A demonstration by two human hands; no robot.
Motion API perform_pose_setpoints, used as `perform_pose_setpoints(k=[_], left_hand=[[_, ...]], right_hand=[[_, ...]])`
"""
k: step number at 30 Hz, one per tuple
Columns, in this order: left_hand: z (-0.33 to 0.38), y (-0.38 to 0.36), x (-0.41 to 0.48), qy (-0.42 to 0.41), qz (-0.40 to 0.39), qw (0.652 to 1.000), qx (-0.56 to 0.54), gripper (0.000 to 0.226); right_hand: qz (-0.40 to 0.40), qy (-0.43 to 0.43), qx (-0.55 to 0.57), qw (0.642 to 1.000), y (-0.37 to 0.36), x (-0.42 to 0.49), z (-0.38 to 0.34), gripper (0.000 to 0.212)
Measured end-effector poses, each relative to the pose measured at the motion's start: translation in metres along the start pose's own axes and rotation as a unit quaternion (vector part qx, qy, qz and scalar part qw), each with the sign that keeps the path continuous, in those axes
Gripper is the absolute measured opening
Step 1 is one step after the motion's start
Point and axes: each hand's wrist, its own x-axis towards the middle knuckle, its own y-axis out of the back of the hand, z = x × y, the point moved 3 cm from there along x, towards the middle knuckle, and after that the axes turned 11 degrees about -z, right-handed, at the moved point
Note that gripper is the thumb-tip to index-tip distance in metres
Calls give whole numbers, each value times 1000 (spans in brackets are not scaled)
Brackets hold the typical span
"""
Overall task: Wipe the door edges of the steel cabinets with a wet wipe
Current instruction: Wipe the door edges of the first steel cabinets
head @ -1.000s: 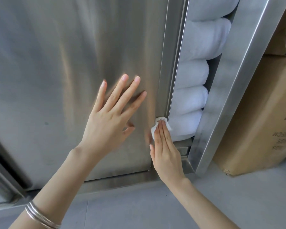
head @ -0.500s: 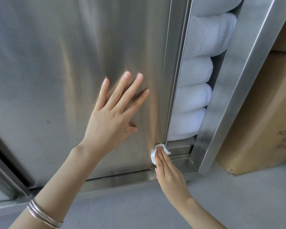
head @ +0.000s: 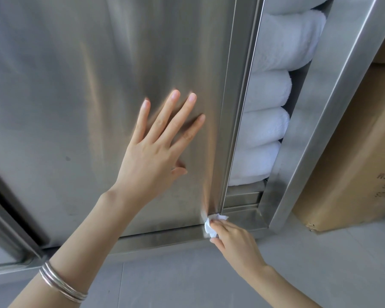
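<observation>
Now, head view: wet wipe point(head: 210, 225) at the bottom corner of the door edge point(head: 229, 130).
The right hand point(head: 236, 241) pinches it, fingers curled; the left hand point(head: 151, 156) lies flat, fingers straight, on the steel door point(head: 76, 85). Risks: the bunched wipe may snag in the bottom track point(head: 240, 215), or the door slide under the palm. The cabinet point(head: 333, 107) holds stacked white towels point(head: 273, 121); cardboard box point(head: 353, 174), contents unseen.

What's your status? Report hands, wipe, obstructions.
Left hand flat on steel door. Right hand pinches wet wipe at door's bottom corner. Towels in the gap, clear of wipe.
</observation>
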Motion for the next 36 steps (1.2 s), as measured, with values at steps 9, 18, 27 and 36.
perform_pose_setpoints(k=[9, 18, 27, 36], left_hand=[[5, -4, 4, 10, -5, 1000, 14, 129], [12, -4, 7, 9, -10, 1000, 22, 129], [18, -4, 12, 6, -12, 1000, 24, 130], [34, -3, 25, 5, -9, 1000, 19, 130]], right_hand=[[-8, 91, 31, 995, 11, -12, 6, 40], [-44, 146, 82, 985, -1, -8, 15, 27], [-78, 151, 89, 981, -8, -12, 17, 47], [-102, 97, 166, 976, -4, -22, 35, 27]])
